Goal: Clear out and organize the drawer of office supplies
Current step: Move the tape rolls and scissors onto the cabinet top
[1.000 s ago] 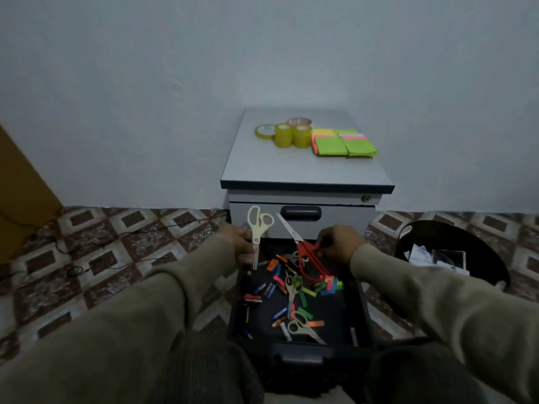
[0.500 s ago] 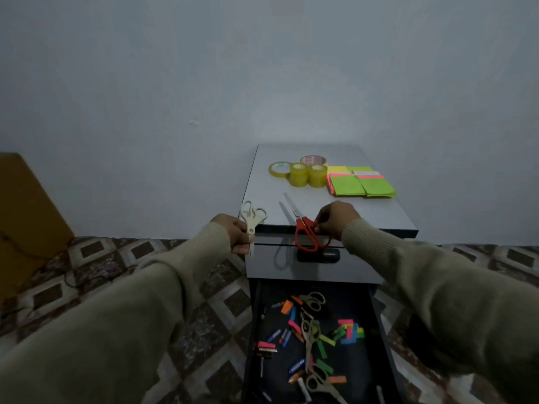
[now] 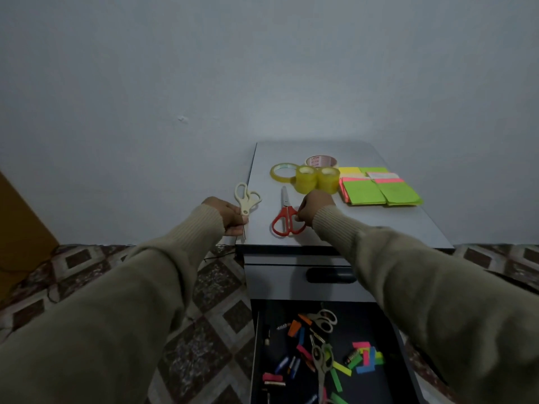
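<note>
My left hand (image 3: 230,217) grips a cream-handled pair of scissors (image 3: 246,199) by the blades, handles pointing up, at the left edge of the grey cabinet top (image 3: 379,225). My right hand (image 3: 313,207) holds one handle of the red scissors (image 3: 285,220), which lie flat on the top with the blades pointing away. Below, the open black drawer (image 3: 379,383) holds two more scissors (image 3: 322,320), coloured paper strips (image 3: 364,357) and small pens or markers.
Yellow tape rolls (image 3: 316,179) and a flat clear roll (image 3: 283,172) sit at the back of the top, beside stacks of green and pink sticky notes (image 3: 382,191). A shut upper drawer with a dark handle (image 3: 331,275) is above the open one. Patterned floor tiles lie left.
Both hands rose from the drawer to the cabinet top, each carrying scissors. The red scissors now lie on the top; the cream pair reached its left edge.
</note>
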